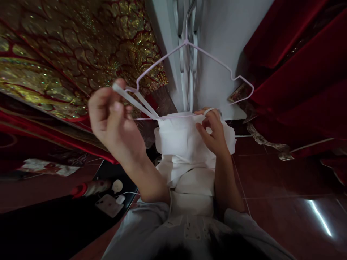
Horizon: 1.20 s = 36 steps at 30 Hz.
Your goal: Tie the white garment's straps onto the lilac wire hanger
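A pale pink wire hanger (211,55) hangs by its hook in front of me. A white strapped garment (176,137) hangs below, its top edge at the hanger's lower bar. My left hand (115,115) is closed, pinching a white strap (141,104) stretched up beside the hanger's left end. My right hand (213,130) is at the garment's top right edge by the lower bar. Another white strap (208,111) loops over its curled fingers. The strap's passage behind these fingers is hidden.
Gold-sequined red cloth (81,43) hangs at the left and dark red cloth (303,86) at the right. A metal rack (182,61) stands behind the hanger. At lower left, a black surface (128,184) bears a phone (108,206), a white charger (120,199) and a red-capped bottle (92,188).
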Tool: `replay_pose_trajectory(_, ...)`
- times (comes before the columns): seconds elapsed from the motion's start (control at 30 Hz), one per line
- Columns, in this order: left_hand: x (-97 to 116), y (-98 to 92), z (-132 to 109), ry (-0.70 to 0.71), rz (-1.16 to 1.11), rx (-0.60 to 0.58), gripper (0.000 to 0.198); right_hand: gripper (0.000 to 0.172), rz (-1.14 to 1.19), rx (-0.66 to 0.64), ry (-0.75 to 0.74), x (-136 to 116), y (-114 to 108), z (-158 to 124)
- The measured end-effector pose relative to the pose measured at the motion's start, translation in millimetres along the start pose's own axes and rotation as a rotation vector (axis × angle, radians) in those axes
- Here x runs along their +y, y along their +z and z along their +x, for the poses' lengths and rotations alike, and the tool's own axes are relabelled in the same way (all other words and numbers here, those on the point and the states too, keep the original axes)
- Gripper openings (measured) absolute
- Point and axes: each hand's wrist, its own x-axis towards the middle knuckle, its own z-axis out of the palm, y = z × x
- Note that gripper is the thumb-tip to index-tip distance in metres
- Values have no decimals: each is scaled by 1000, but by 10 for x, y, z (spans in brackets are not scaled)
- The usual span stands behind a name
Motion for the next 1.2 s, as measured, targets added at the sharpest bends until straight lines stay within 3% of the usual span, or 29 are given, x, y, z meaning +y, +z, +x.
replay_pose_trajectory(0.27, -53, -498, -42, 51, 104, 59, 33, 31, -27, -45, 27, -53, -236, 92)
replay_pose_trajectory(0.4, -253, -671, -46, 19, 166, 287, 38, 34, 12, -42, -2, -48, -291, 103)
replay_pose_trajectory(0.5, -399, -620, -101, -91, 244, 356, 37, 32, 23, -55, -10, -51, -274, 97)
replay_pose_trajectory(0.7, -478, -332, -363, -176, 138, 215, 30, 32, 16, -111, 7, -107, -246, 96)
replay_pose_trajectory(0.9, -494, -261, -446, -297, -22, 137, 26, 39, 67, -84, -35, -134, -303, 113)
replay_pose_trajectory(1.0, -505, -245, -430, -230, -75, 168, 21, 42, 101, 62, -15, -78, -443, 187)
replay_pose_trajectory(1.2, -513, -234, -414, -138, -66, 146, 23, 27, 29, 680, -49, 138, -1016, 491)
